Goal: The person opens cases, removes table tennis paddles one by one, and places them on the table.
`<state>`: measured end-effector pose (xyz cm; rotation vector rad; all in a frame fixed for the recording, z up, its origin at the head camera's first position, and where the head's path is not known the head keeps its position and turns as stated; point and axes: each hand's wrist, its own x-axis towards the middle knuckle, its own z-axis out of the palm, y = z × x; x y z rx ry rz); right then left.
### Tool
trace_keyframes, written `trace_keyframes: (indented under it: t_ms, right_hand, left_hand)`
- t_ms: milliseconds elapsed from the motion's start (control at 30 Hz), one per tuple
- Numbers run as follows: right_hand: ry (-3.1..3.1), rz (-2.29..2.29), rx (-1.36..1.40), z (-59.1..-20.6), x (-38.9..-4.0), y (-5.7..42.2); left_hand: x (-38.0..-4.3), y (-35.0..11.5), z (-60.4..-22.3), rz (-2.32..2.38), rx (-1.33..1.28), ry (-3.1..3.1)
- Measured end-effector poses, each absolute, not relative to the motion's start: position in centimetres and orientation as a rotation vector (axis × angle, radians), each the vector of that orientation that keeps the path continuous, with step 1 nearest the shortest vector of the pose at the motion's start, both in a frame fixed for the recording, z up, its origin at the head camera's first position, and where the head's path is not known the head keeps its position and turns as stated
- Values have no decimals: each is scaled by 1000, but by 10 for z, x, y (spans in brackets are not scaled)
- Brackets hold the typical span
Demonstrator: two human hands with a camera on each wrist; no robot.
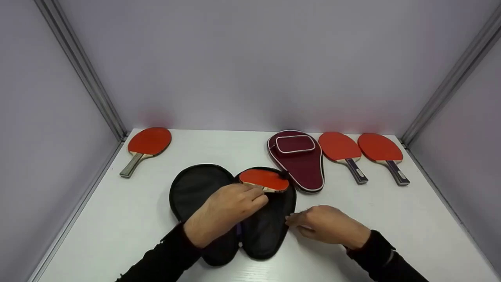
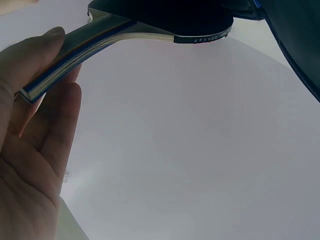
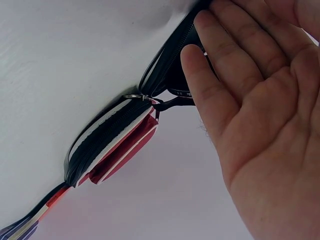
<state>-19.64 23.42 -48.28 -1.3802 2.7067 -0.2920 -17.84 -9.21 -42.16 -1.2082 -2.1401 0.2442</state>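
My left hand (image 1: 231, 209) holds a red table tennis paddle (image 1: 264, 178) by its handle. In the left wrist view, the thumb and fingers lie around the end of the paddle's handle (image 2: 80, 55). The paddle is above the right half of a black paddle case (image 1: 201, 184), which lies spread out in two halves with its dark lining up. My right hand (image 1: 330, 225) pinches the right rim of that case with its fingertips. In the right wrist view, the other fingers (image 3: 230, 55) are fairly straight beside the zip edge; the pinch itself is hidden.
A closed maroon paddle case (image 1: 305, 172) with white piping lies just behind the black one. Two red paddles (image 1: 339, 145) (image 1: 379, 148) lie side by side at the right, and another paddle (image 1: 150, 141) at the back left. Pale walls (image 1: 250, 66) enclose the white table (image 1: 117, 223).
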Motion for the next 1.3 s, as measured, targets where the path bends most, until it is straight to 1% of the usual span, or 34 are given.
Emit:
trace_keyframes:
  t_ms: [367,567,867,1300]
  right_hand:
    - [2697,-301,-1366,-482,-197,234]
    - [2700,-298,-1365,-482,-197,234]
    - [2739,-258,-1375,-484,-195,235]
    - [2721,-300,-1378,-483,-195,235]
  left_hand:
    - [-187,-104,-413,178,-1071,-2154]
    - [-191,-113,-408,52,-1049,-2178]
    - [-197,-128,-401,31,-980,-2192]
    - [-212,-166,-390,-51,-796,-2205]
